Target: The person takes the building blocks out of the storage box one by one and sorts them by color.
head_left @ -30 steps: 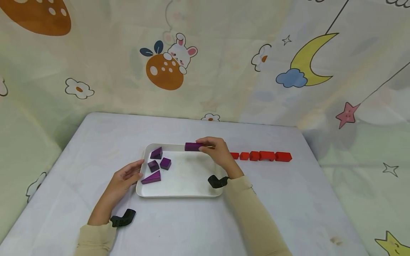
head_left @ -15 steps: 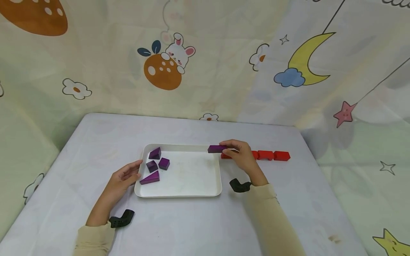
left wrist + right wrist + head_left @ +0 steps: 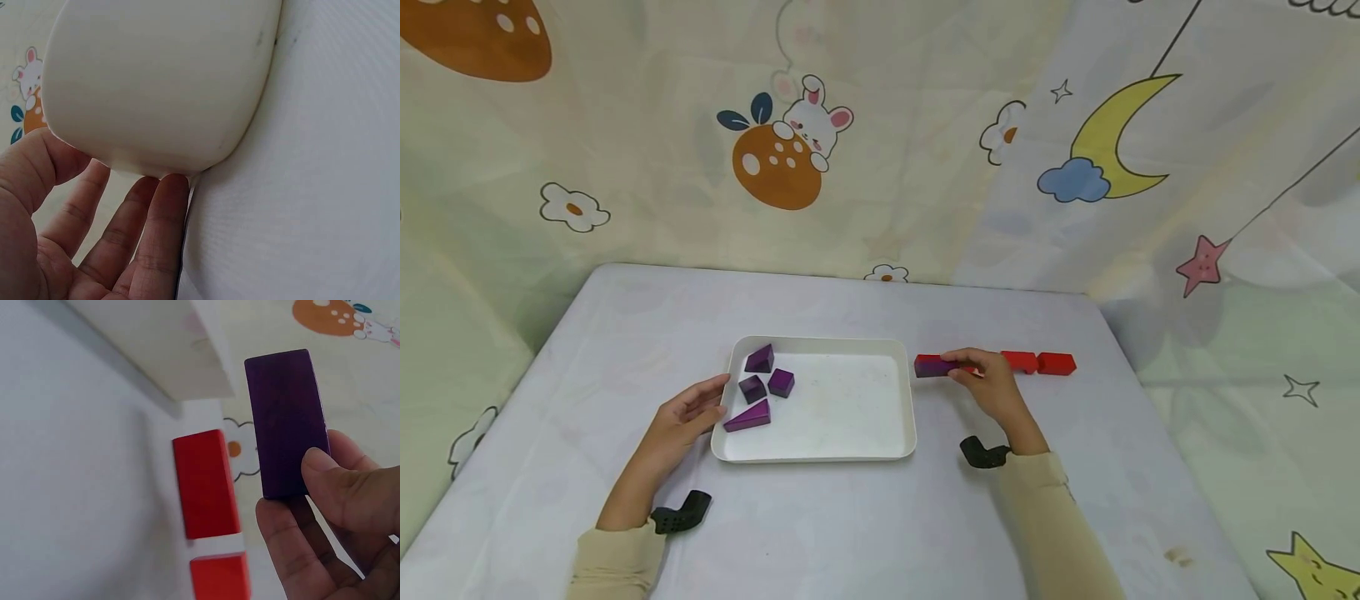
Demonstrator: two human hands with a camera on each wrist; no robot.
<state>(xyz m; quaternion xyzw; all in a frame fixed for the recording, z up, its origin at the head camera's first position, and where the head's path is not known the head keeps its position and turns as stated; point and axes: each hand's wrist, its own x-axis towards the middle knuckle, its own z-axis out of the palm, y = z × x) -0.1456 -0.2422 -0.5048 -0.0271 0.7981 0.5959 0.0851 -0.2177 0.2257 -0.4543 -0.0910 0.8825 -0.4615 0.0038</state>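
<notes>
My right hand (image 3: 990, 385) pinches a purple rectangular block (image 3: 934, 366) by one end, between thumb and fingers. In the right wrist view this purple block (image 3: 287, 425) is held apart from a red block (image 3: 206, 484) beside it. It partly hides the left end of the row of red blocks (image 3: 1056, 364) in the head view. My left hand (image 3: 681, 421) rests at the left end of the white tray (image 3: 812, 460), fingertips touching its outer wall (image 3: 162, 87). Inside the tray are a purple triangular block (image 3: 748, 416), another purple wedge (image 3: 760, 359) and smaller purple blocks (image 3: 781, 383).
Right of the tray, the red blocks lie in a line on the white-covered table (image 3: 820, 533), partly behind my right hand. A printed cloth (image 3: 895, 183) hangs behind the table's far edge. Each wrist carries a black device (image 3: 683, 512).
My right hand has carried the purple block rightward from over the tray's far rim, then down toward the front of the red row. My left hand stays at the tray's end.
</notes>
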